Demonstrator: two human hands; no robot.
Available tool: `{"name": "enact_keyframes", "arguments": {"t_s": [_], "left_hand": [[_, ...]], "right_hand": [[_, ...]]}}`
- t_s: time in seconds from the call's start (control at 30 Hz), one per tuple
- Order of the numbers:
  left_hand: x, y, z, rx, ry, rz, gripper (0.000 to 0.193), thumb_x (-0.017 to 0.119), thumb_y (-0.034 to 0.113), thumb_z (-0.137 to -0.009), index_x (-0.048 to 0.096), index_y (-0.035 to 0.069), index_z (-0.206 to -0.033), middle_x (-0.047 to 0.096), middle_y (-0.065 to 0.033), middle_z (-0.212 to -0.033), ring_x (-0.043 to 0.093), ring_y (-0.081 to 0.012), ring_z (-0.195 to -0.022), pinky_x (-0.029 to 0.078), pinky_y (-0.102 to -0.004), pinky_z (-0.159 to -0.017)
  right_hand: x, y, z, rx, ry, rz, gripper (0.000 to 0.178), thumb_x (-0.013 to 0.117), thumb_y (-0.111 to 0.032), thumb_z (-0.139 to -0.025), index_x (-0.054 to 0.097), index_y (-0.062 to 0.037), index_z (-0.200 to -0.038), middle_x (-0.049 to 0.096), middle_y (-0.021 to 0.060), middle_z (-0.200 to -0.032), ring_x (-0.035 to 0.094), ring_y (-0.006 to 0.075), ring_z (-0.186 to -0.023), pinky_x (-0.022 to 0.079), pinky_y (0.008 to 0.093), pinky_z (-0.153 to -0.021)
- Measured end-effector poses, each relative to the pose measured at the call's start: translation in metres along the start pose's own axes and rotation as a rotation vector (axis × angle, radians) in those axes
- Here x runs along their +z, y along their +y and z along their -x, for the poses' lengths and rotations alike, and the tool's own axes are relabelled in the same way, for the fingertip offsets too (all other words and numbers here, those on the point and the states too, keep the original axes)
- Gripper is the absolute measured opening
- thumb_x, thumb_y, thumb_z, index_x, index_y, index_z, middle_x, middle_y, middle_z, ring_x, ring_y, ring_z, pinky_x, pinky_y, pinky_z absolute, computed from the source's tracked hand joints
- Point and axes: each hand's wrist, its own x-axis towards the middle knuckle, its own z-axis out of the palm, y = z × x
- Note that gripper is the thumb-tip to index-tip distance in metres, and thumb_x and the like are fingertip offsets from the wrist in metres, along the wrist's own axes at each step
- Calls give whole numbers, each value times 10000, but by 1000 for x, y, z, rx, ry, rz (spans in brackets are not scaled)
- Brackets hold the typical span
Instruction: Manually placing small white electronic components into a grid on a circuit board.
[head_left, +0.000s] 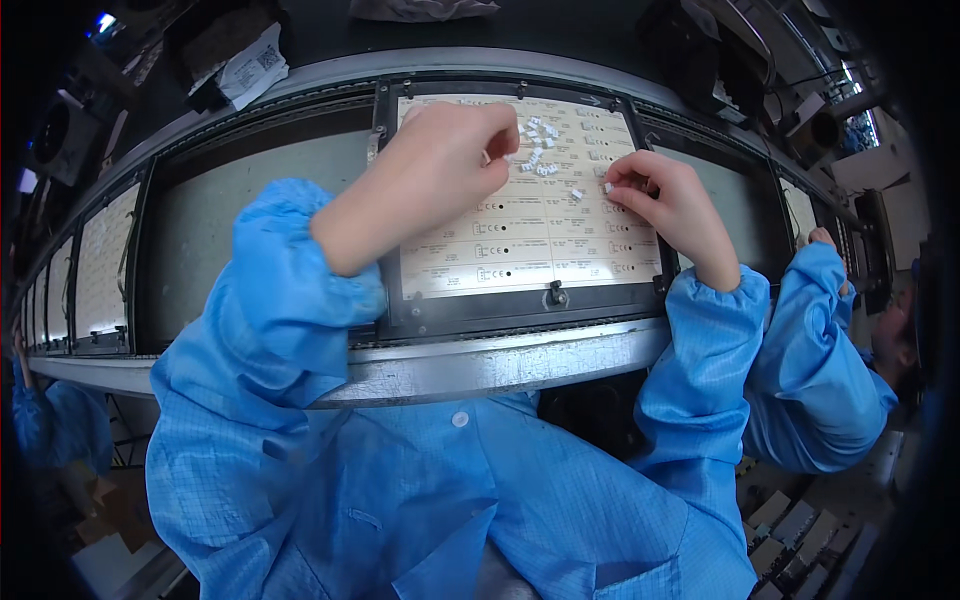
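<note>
A cream panel (520, 245) printed with rows of repeated markings lies in a black frame (450, 320) in front of me. Small white connector-like pieces (545, 168) are heaped loosely on its upper middle, and one single piece (577, 196) lies apart to the right. My left hand (430, 175) is over the panel's upper left, thumb and fingers pinched, with a bit of white at the tips too small to make out. At the panel's right side my right hand (665, 195) pinches a small white connector (608, 188) between thumb and fingers.
The frame sits on a conveyor line with a metal front rail (510, 362). More panels (105, 265) stand on the line at far left. A white printed bag (252, 68) lies beyond the back rail. A co-worker's blue sleeve (815, 360) is close on my right.
</note>
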Motion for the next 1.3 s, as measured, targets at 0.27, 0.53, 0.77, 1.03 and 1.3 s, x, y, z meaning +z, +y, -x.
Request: {"name": "enact_keyframes", "arguments": {"t_s": [0.27, 0.53, 0.77, 1.03, 1.3], "left_hand": [[-13, 2, 3, -214, -223, 408, 147, 654, 126, -872, 706, 34, -974, 670, -58, -785, 623, -140, -706, 499, -279, -631], [-10, -7, 31, 71, 34, -169, 113, 695, 107, -881, 703, 71, -988, 673, -34, -847, 626, -165, -806, 437, -318, -852], [-1, 5, 37, 203, 31, -292, 40, 682, 132, -889, 721, 123, -891, 704, -13, -854, 625, -200, -877, 338, -397, -935], [1, 8, 42, 158, 33, -278, 32, 696, 125, -868, 721, 113, -853, 702, -10, -792, 622, -194, -871, 346, -404, -921], [9, 15, 41, 211, 84, -386, 41, 731, 81, -828, 729, 106, -860, 694, -10, -810, 605, -197, -870, 352, -387, -888]], "right_hand": [[1, 3, 2, -62, 50, 108, 134, 731, -32, -844, 694, -23, -973, 665, 59, -848, 587, 146, -739, 470, 278, -670], [1, -7, 1, -98, 64, 130, 169, 757, -63, -836, 646, -13, -953, 607, 66, -877, 582, 177, -796, 477, 291, -704], [15, -10, 0, -299, 57, 169, 183, 770, -106, -844, 646, -18, -947, 586, 76, -889, 578, 192, -815, 494, 315, -717], [12, -16, -1, -295, 54, 73, 137, 710, -95, -889, 637, -5, -963, 613, 90, -831, 603, 191, -769, 506, 312, -722], [7, -18, 4, -263, 78, -15, 133, 635, -77, -914, 629, 8, -1016, 682, 114, -852, 679, 198, -813, 531, 300, -766]]}}
